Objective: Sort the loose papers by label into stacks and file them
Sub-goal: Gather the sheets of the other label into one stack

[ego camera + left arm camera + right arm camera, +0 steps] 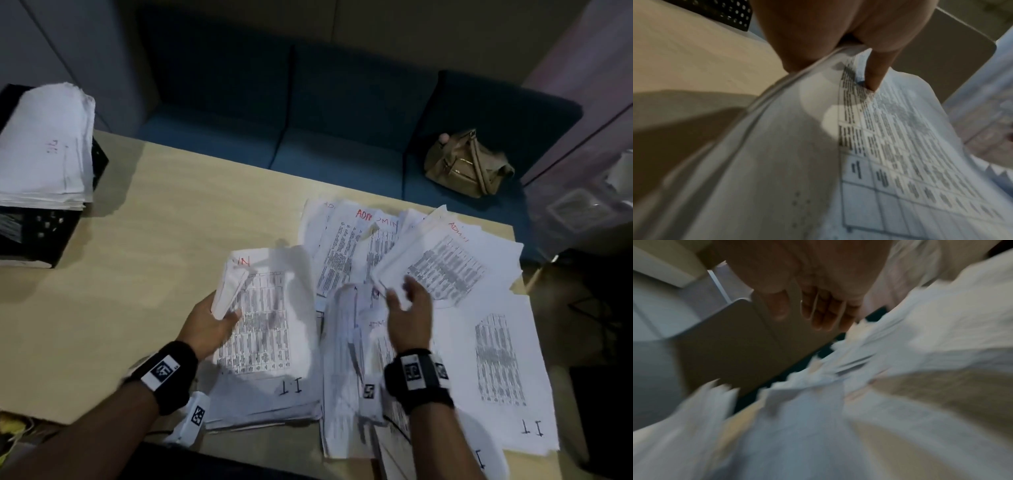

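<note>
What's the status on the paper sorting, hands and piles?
Left hand grips the IT stack's edge. Right hand open over the loose papers, mixed ADMIN and IT. One stack already on the black tray. Nothing blocking.

Left of our left hand's fingers the bare table gave free passage up to the black tray with its paper stack. Ahead and right of our right hand's fingers, loose papers covered the surface to the table edge.
</note>
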`<move>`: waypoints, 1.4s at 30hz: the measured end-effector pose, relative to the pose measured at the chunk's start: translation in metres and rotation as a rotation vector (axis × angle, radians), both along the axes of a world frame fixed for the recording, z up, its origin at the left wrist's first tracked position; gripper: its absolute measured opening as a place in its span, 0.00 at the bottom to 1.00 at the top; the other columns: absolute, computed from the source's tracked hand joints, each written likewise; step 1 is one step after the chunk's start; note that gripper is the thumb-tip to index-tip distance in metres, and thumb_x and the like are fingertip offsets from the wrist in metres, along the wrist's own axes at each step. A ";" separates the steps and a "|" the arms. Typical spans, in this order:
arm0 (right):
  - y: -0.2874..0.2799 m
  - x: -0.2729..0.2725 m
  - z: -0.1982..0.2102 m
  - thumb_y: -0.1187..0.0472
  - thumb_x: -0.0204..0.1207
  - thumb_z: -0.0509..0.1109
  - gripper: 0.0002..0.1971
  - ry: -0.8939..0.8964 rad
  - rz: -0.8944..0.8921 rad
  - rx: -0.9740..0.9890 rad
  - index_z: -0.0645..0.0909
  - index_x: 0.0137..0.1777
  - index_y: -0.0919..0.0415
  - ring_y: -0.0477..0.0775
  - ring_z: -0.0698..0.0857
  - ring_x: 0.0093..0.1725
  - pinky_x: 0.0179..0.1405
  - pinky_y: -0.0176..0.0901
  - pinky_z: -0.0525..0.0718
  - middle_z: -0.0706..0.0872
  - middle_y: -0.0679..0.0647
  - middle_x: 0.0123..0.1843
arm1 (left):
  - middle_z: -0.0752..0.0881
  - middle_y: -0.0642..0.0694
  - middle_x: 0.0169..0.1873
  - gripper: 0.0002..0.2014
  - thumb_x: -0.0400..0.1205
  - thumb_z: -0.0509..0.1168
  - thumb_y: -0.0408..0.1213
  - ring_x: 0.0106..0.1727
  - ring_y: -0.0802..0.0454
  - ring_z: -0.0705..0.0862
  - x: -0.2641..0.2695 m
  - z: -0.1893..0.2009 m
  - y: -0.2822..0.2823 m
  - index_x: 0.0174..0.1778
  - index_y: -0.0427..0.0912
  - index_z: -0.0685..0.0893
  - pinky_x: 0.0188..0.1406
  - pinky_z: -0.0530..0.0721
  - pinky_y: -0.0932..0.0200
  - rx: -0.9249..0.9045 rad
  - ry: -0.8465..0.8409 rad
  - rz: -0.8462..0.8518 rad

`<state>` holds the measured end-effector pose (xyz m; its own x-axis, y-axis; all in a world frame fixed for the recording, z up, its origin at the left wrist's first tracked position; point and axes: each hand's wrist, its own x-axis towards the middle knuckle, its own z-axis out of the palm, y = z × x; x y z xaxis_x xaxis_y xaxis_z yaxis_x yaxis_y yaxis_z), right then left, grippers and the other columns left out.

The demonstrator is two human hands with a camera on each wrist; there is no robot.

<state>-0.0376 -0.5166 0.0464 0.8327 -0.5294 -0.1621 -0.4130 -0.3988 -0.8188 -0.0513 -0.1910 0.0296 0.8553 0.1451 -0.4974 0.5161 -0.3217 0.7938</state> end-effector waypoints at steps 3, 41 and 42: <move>-0.073 -0.032 -0.020 0.53 0.72 0.76 0.29 0.345 -0.217 -0.258 0.73 0.71 0.61 0.70 0.74 0.69 0.66 0.64 0.74 0.75 0.67 0.70 | 0.85 0.41 0.38 0.16 0.82 0.63 0.31 0.31 0.46 0.79 -0.002 -0.012 0.007 0.65 0.45 0.77 0.32 0.79 0.57 0.106 0.054 -0.056; -0.081 -0.091 -0.036 0.57 0.67 0.78 0.20 0.317 0.132 -0.686 0.82 0.53 0.69 0.68 0.82 0.48 0.45 0.57 0.80 0.85 0.67 0.49 | 0.82 0.41 0.53 0.24 0.82 0.67 0.35 0.48 0.44 0.80 -0.001 -0.019 0.004 0.75 0.42 0.73 0.49 0.74 0.56 0.134 0.056 -0.035; -0.081 -0.091 -0.030 0.60 0.71 0.73 0.12 0.245 0.097 -0.621 0.83 0.51 0.67 0.65 0.83 0.42 0.42 0.53 0.80 0.86 0.66 0.45 | 0.82 0.40 0.55 0.24 0.82 0.67 0.35 0.49 0.44 0.80 -0.001 -0.020 0.005 0.75 0.42 0.73 0.50 0.74 0.56 0.132 0.053 -0.033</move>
